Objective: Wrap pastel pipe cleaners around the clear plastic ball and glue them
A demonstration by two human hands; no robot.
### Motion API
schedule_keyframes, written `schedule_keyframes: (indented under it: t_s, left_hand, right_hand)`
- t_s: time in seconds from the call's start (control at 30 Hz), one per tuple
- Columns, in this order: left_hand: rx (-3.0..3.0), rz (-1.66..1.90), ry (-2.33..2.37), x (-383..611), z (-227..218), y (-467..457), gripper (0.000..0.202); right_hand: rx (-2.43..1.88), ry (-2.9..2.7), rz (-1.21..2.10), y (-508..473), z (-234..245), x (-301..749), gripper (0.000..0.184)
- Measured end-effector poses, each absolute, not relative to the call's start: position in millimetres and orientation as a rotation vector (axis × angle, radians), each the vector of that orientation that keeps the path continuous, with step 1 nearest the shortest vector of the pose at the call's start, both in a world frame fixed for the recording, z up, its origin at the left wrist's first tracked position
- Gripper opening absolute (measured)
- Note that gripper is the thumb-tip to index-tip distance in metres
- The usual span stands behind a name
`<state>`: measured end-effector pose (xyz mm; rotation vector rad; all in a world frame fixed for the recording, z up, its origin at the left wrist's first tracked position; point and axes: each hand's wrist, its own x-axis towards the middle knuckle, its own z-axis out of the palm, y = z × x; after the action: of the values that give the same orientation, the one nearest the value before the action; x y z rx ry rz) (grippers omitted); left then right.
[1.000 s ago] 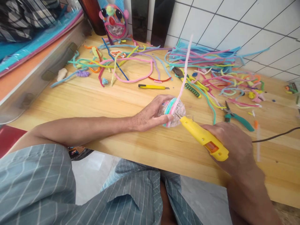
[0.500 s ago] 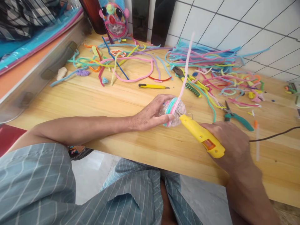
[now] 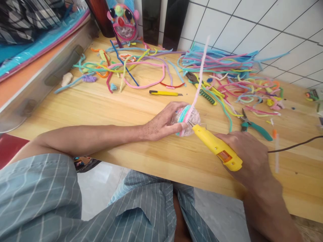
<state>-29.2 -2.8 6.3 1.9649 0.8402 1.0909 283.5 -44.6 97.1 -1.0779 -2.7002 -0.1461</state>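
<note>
Two hands busy, head view: my L hand (image 3: 164, 124) grips the ball (image 3: 194, 117) over the table (image 3: 118, 114), prob. to steady it, w/ pink stem (image 3: 201, 74) sticking up clear; my R hand (image 3: 248, 158) clasps the gun (image 3: 213, 143), angled so its tip's nr the stem's base. Cutter (image 3: 164, 93) lies beyond.

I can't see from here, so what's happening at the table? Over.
Left hand gripping clear ball. Right hand holding yellow glue gun, nozzle at ball. Pink strip sticking up.
</note>
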Motion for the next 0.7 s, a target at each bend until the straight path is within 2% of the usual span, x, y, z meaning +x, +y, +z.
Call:
schedule_keyframes:
  t_s: [0.27,0.6,0.7]
  left_hand:
    - [1.948,1.094,0.852,-28,7,-3,0.072]
    - [1.953,1.09,0.857,-29,7,-4,0.07]
    - [1.942,1.09,0.86,-30,7,-4,0.072]
  right_hand:
    - [-1.004,-2.684,-0.2,-45,97,282,0.038]
    - [-0.802,-2.564,-0.252,-44,99,270,0.022]
    - [-0.902,-2.593,-0.227,-41,99,279,0.02]
